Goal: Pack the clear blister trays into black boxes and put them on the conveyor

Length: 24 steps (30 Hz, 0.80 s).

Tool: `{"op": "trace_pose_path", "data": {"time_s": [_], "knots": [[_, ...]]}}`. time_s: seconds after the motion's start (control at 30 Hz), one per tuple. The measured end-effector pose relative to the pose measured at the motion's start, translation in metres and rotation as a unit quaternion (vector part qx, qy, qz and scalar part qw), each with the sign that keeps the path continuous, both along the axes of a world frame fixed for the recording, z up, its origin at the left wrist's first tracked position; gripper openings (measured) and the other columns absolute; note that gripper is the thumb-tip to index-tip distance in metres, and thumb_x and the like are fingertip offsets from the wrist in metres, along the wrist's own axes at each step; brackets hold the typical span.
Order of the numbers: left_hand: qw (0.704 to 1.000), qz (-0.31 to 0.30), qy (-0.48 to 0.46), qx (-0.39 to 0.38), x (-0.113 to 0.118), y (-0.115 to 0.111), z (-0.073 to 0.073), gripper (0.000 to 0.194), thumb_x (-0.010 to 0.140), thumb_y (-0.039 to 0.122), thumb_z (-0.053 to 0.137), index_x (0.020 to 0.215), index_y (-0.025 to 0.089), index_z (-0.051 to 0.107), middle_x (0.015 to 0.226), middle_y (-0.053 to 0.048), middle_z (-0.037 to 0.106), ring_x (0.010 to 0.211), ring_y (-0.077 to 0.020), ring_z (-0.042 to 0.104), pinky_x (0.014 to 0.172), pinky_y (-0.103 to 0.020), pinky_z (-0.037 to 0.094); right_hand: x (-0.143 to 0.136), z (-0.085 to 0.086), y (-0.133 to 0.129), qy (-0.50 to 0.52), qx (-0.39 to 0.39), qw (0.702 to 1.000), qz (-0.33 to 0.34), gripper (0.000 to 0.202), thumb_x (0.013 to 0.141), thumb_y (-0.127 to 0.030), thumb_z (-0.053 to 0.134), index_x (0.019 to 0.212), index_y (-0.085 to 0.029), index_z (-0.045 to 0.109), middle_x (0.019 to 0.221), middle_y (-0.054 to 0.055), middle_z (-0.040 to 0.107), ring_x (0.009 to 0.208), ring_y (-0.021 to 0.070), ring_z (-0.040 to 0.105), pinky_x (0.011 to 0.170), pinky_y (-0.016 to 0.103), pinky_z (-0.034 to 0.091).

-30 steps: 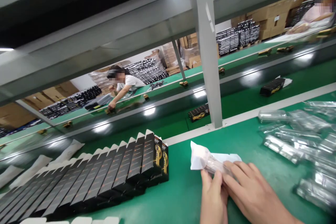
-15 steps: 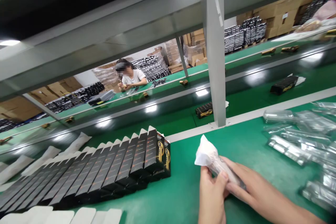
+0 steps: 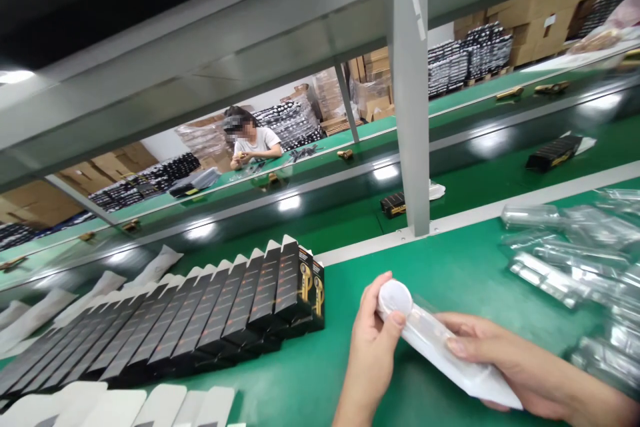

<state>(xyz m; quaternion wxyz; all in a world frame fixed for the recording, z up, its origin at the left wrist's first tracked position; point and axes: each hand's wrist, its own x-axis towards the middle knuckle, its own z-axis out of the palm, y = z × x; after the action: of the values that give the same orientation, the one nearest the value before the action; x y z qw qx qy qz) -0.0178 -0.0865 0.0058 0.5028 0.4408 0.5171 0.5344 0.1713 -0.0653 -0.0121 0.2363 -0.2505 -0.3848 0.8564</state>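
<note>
White pouch (image 3: 440, 353) sits in both hands, lifted just off the green tabletop (image 3: 450, 273), long axis tilted from upper left down to lower right. Looks like a slim sleeve with something clear inside; contents too blurred to call. Left hand (image 3: 370, 347) pinches the rounded top end, thumb over the rim, fingers (image 3: 387, 323) closed on it, probably to keep that end shut or square. Right hand (image 3: 505, 360) cradles the lower body from beneath, fingers wrapped around the pouch, so the weight rests there and the left is free to work the end. Clear plastic trays (image 3: 565, 260) lie in a loose heap to the right, near the right hand, within easy reach. Black retail boxes (image 3: 215, 320) stand shingled in a leaning row to the left, flaps up, so each one peels off singly. White flat sleeves (image 3: 150, 407) lie at the near edge. Grey post (image 3: 410, 93) stands behind; beyond it the belt (image 3: 480, 180) carries single black boxes. A co-worker (image 3: 250, 140) sits at the far line.
</note>
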Motion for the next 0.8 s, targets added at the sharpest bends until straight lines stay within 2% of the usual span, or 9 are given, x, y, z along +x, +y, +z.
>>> {"op": "trace_pose_path", "data": {"time_s": [0.07,0.17,0.23,0.33,0.43,0.53,0.6,0.67,0.8], "knots": [[0.999,0.013,0.039,-0.009,0.0,0.001,-0.004,0.042,0.079,0.03,0.063,0.121,0.023,0.057,0.129,-0.007,0.053,0.115,-0.0241,0.05,0.1,-0.03,0.037,-0.001,-0.003,-0.002,-0.008,0.016,1.0,0.011,0.044,0.084,-0.039,0.064,0.124,-0.023,0.058,0.076,-0.001,0.053,0.055,0.0077,0.049,0.044,0.016,0.046],[0.998,0.008,0.063,-0.017,-0.001,0.003,-0.011,0.043,0.079,0.028,0.063,0.122,0.024,0.055,0.128,-0.007,0.052,0.116,-0.0243,0.05,0.1,-0.031,0.037,-0.002,-0.007,-0.002,-0.028,0.06,0.998,-0.005,0.048,0.084,-0.041,0.064,0.128,-0.023,0.053,0.084,0.001,0.055,0.069,0.0126,0.055,0.06,0.024,0.054],[0.998,-0.014,0.063,-0.021,0.0,0.002,-0.014,0.045,0.081,0.032,0.061,0.124,0.024,0.052,0.129,-0.008,0.051,0.115,-0.0249,0.05,0.098,-0.032,0.038,-0.002,-0.009,-0.001,-0.043,0.069,0.997,-0.014,0.05,0.083,-0.041,0.065,0.128,-0.023,0.052,0.084,0.001,0.055,0.068,0.0122,0.056,0.06,0.024,0.054],[0.997,-0.044,0.068,0.003,0.003,-0.001,-0.013,0.055,0.077,0.034,0.065,0.128,0.024,0.047,0.131,-0.009,0.048,0.114,-0.0255,0.049,0.097,-0.032,0.039,0.0,-0.01,0.002,-0.049,0.05,0.997,-0.014,0.048,0.08,-0.038,0.069,0.122,-0.019,0.057,0.078,-0.001,0.052,0.059,0.0095,0.051,0.05,0.02,0.05],[0.991,-0.018,0.13,0.017,0.007,-0.004,-0.01,0.055,0.075,0.027,0.068,0.126,0.026,0.047,0.13,-0.007,0.047,0.114,-0.0238,0.048,0.098,-0.03,0.037,0.001,-0.009,0.004,-0.034,0.037,0.999,-0.015,0.045,0.079,-0.034,0.07,0.119,-0.017,0.059,0.074,-0.001,0.05,0.057,0.0082,0.048,0.047,0.017,0.047],[0.986,0.013,0.166,0.014,0.008,-0.004,-0.007,0.044,0.078,0.026,0.063,0.121,0.025,0.051,0.126,-0.006,0.05,0.111,-0.023,0.05,0.098,-0.03,0.036,0.0,-0.005,0.003,-0.007,0.033,0.999,-0.012,0.045,0.081,-0.033,0.068,0.122,-0.018,0.058,0.079,0.0,0.053,0.063,0.0097,0.051,0.056,0.021,0.049],[0.986,0.023,0.164,0.011,0.009,-0.002,-0.006,0.044,0.077,0.026,0.064,0.12,0.024,0.052,0.123,-0.007,0.052,0.109,-0.0236,0.05,0.098,-0.031,0.036,-0.003,-0.003,0.001,0.005,0.032,0.999,-0.019,0.043,0.083,-0.035,0.065,0.123,-0.019,0.058,0.087,0.003,0.056,0.071,0.0122,0.053,0.062,0.023,0.048],[0.986,0.034,0.164,0.011,0.01,-0.003,-0.009,0.044,0.077,0.026,0.064,0.119,0.023,0.053,0.123,-0.007,0.052,0.11,-0.0237,0.05,0.098,-0.031,0.036,-0.006,-0.005,-0.001,-0.011,0.029,0.999,-0.044,0.041,0.085,-0.037,0.064,0.122,-0.02,0.058,0.088,0.003,0.056,0.071,0.0112,0.051,0.056,0.019,0.043],[0.983,0.023,0.178,0.03,0.012,-0.009,-0.017,0.051,0.08,0.029,0.062,0.129,0.023,0.048,0.133,-0.007,0.048,0.12,-0.0234,0.045,0.103,-0.03,0.033,-0.007,-0.02,0.0,-0.118,0.058,0.987,-0.096,0.045,0.084,-0.046,0.063,0.122,-0.023,0.058,0.071,-0.002,0.047,0.057,0.0071,0.037,0.043,0.016,0.019]]}}
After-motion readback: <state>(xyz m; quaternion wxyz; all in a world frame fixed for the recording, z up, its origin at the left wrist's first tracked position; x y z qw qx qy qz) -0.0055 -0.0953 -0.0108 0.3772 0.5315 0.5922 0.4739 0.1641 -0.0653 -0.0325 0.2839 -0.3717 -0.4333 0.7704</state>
